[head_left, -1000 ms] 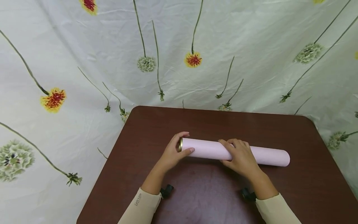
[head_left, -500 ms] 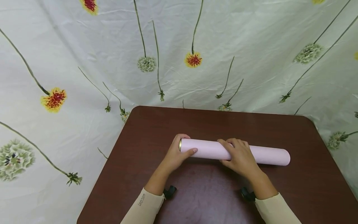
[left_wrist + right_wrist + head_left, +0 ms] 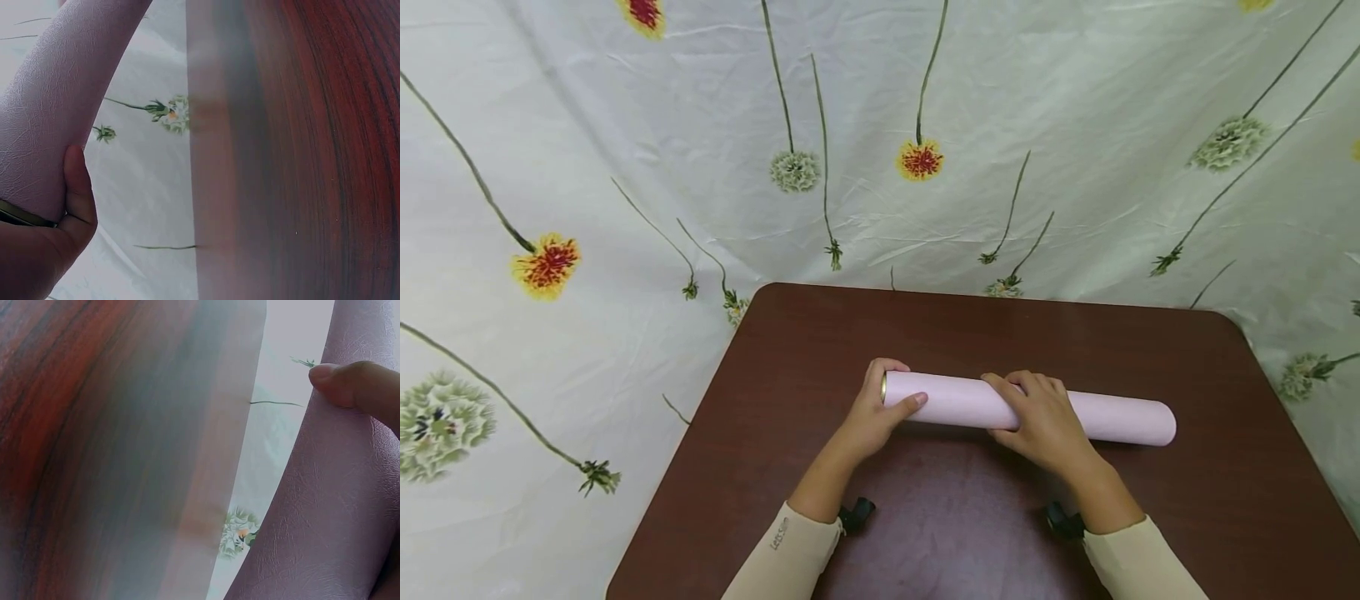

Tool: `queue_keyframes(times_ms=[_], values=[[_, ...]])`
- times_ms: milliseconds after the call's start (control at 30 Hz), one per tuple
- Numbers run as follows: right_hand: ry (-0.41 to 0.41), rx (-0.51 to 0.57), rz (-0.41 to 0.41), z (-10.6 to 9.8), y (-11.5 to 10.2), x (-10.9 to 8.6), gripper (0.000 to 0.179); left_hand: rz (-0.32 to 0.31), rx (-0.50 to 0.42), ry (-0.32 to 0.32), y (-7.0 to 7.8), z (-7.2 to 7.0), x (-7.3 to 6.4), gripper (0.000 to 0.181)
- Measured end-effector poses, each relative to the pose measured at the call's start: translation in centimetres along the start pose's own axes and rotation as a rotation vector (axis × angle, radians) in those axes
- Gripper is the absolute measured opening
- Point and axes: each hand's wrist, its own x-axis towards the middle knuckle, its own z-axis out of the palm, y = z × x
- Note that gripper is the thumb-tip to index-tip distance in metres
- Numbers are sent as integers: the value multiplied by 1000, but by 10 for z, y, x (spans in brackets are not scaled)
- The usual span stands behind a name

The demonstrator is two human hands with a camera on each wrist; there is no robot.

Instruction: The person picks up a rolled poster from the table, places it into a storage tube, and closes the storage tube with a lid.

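A long pale pink tube (image 3: 958, 400) with a gold rim at its left end lies crosswise over the table in the head view. My left hand (image 3: 870, 417) grips that rimmed end, its thumb along the near side and its fingers round the far side. Near the tube's middle, my right hand (image 3: 1047, 421) grips it from above. In the left wrist view the tube (image 3: 69, 94) shows a creased, textured surface, and the left thumb (image 3: 78, 194) presses it beside the dark-looking rim. The right thumb (image 3: 350, 387) lies against the tube in the right wrist view.
The dark reddish-brown table (image 3: 925, 533) has rounded far corners. Behind it and to its sides hangs a pale flower-printed cloth (image 3: 700, 125). Black wrist cameras (image 3: 856, 515) sit by the beige cuffs.
My left hand has shifted slightly right and its fingers now cover more of the tube's rimmed end. The right hand and the tube have hardly moved.
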Motion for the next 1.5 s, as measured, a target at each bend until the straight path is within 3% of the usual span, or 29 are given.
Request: queue_keyframes(times_ms=[633, 833, 1133, 1500], values=[[-10, 6, 3, 3, 2, -3, 85, 10, 88, -44, -1, -1, -3, 50], [3, -14, 13, 0, 2, -3, 90, 2, -5, -53, -2, -12, -3, 66], [45, -39, -9, 0, 5, -2, 94, 78, -113, -62, 3, -25, 0, 58], [131, 25, 36, -6, 23, -17, 86, 52, -228, -28, 0, -38, -5, 58]])
